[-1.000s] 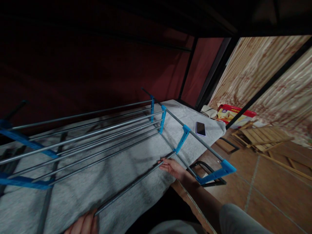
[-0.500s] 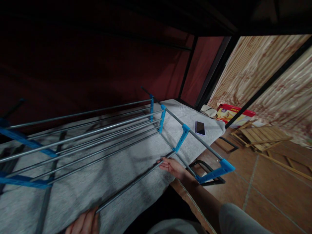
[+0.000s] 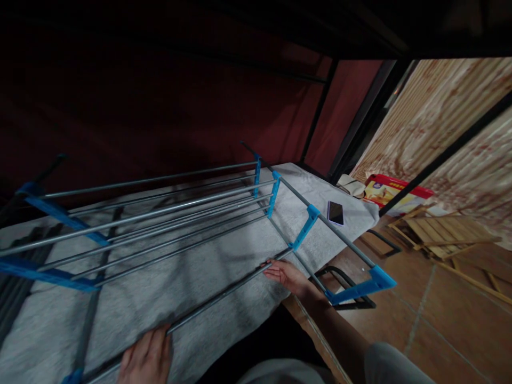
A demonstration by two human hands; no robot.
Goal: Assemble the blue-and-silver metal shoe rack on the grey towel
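A rack of grey metal tubes with blue plastic brackets lies across the cloth-covered table (image 3: 240,320). My left hand (image 3: 147,354) is wrapped over the nearest grey tube (image 3: 224,293) at the bottom left. Farther right, my right hand (image 3: 283,273) holds the same tube near its right end, fingers around it from below. That end meets a blue bracket (image 3: 304,229) on the right side frame. Another blue bracket (image 3: 362,288) sits at the frame's near right corner. Several parallel tubes run behind, between the right brackets and the blue brackets (image 3: 66,217) at left.
A phone (image 3: 335,213) lies on the table's right part. Beyond are a red and yellow box (image 3: 394,193), a folded wooden piece (image 3: 452,232) on the tiled floor, and a black chair frame (image 3: 348,290). Loose dark tubes (image 3: 24,282) lie at far left.
The view has shifted a little, so most things sit farther right. My left hand shows more, with tube now visible on both its sides and a blue piece at the bottom left. Both hands stay on the tube.
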